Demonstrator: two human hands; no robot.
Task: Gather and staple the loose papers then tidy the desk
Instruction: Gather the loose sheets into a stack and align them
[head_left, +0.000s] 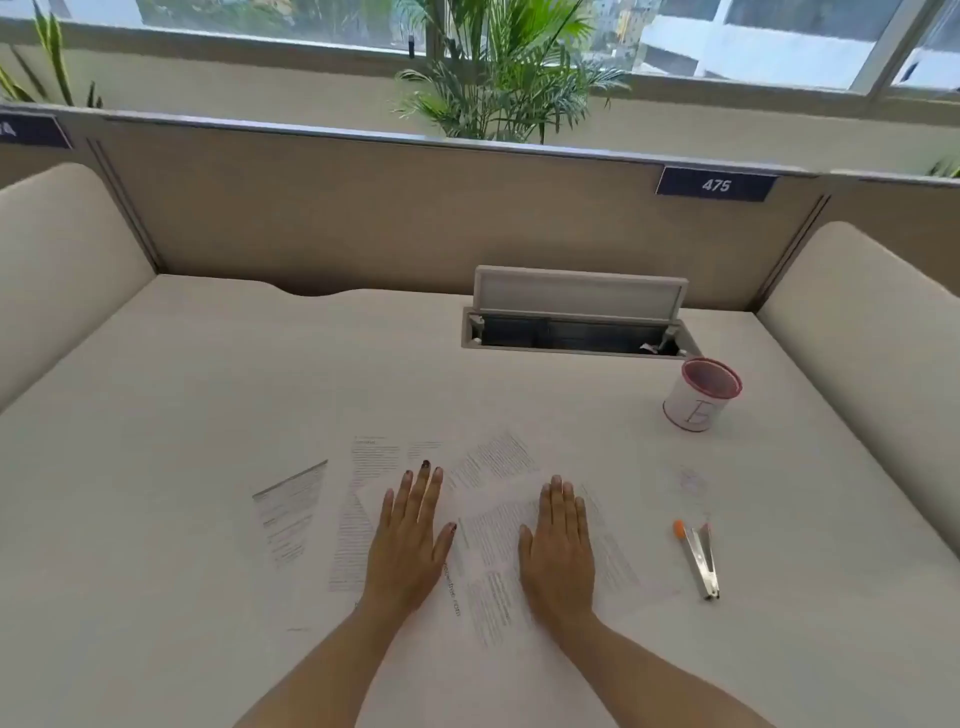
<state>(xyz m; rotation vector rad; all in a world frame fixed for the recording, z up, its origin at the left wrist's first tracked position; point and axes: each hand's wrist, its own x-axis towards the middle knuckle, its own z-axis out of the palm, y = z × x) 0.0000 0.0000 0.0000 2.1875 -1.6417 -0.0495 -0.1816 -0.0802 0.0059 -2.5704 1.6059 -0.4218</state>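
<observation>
Several loose printed papers (488, 551) lie spread and overlapping on the white desk (208, 395) in front of me. One sheet (288, 512) lies apart at the left. My left hand (410, 540) rests flat on the papers with straight fingers. My right hand (558, 545) lies flat on them too, a little to the right. A silver stapler (701, 561) with an orange end lies hinged open on the desk, right of my right hand. Neither hand touches it.
A white cup with a pink rim (701, 395) stands at the back right. Behind it a cable hatch (576, 327) in the desk has its lid raised. Padded dividers (872, 332) flank the desk, and a partition labelled 475 closes the back.
</observation>
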